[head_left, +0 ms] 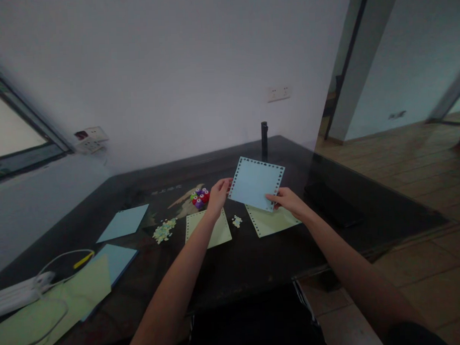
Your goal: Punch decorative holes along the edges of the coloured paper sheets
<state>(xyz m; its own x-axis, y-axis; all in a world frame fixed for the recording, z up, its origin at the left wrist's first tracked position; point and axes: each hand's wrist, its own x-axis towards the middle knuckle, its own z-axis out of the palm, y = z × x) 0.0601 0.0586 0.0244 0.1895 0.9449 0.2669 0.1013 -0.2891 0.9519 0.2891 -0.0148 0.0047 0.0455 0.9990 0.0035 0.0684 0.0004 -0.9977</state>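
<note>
A light blue sheet of paper with small holes punched along its edges is held up and tilted above the table. At its left edge, the fingers of my left hand are closed on it. My right hand pinches its lower right corner, thumb on the front face. Below lie two pale green sheets, one green sheet under my left forearm and another green sheet under the blue one, both with holes along edges. Small punched paper bits lie between them.
A larger pile of paper bits, a blue sheet, stacked paper and a white power strip with cable are on the left. Colourful eyed balls and a black cylinder stand behind. A dark flat object lies right.
</note>
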